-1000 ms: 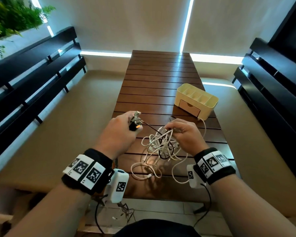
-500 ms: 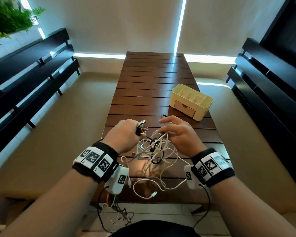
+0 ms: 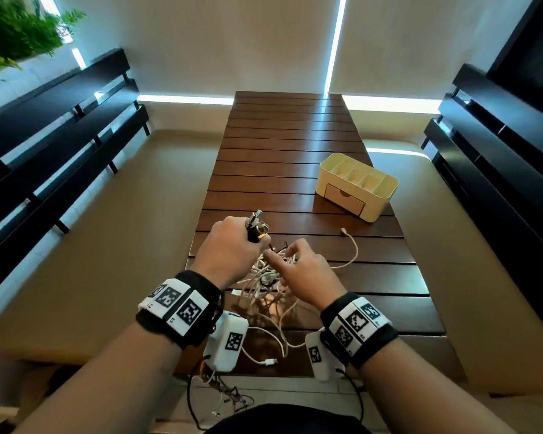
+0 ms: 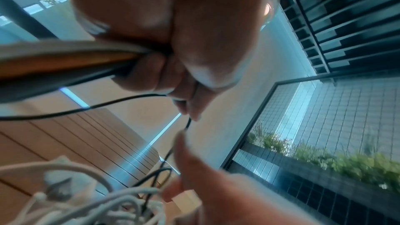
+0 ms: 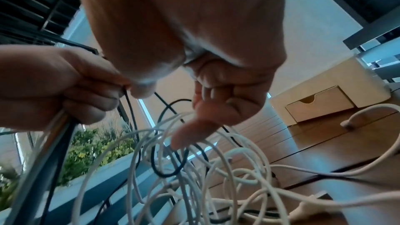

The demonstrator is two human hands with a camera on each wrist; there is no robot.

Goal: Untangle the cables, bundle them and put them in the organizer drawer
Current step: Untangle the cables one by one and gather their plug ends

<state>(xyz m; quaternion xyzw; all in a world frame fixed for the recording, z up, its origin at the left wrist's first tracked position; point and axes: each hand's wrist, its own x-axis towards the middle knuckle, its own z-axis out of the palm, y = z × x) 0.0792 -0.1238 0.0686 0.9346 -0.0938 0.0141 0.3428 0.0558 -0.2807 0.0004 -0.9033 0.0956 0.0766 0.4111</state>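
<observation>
A tangle of white and black cables (image 3: pixel 265 278) lies on the near end of the wooden slat table (image 3: pixel 279 145). My left hand (image 3: pixel 232 249) grips a bunch of cable plug ends (image 3: pixel 257 225) that stick up from the fist; the cables run down from it (image 4: pixel 65 61). My right hand (image 3: pixel 304 270) is in the tangle, index finger (image 5: pixel 188 134) hooked through white loops (image 5: pixel 216 168), thumb against a black cable (image 5: pixel 127 98) beside the left fingers. The cream organizer (image 3: pixel 386 186) stands far right, its drawer (image 3: pixel 345 198) shut.
One white cable end (image 3: pixel 344 230) trails right toward the organizer; another plug (image 3: pixel 270 361) lies near the table's front edge. Dark slatted benches (image 3: pixel 60 145) (image 3: pixel 499 170) flank the table, with a plant (image 3: pixel 16 32) at upper left.
My right hand has drawn back and left, deeper into the tangle, close to the left hand. A white cable end now lies out to the right. The left hand still holds the plugs.
</observation>
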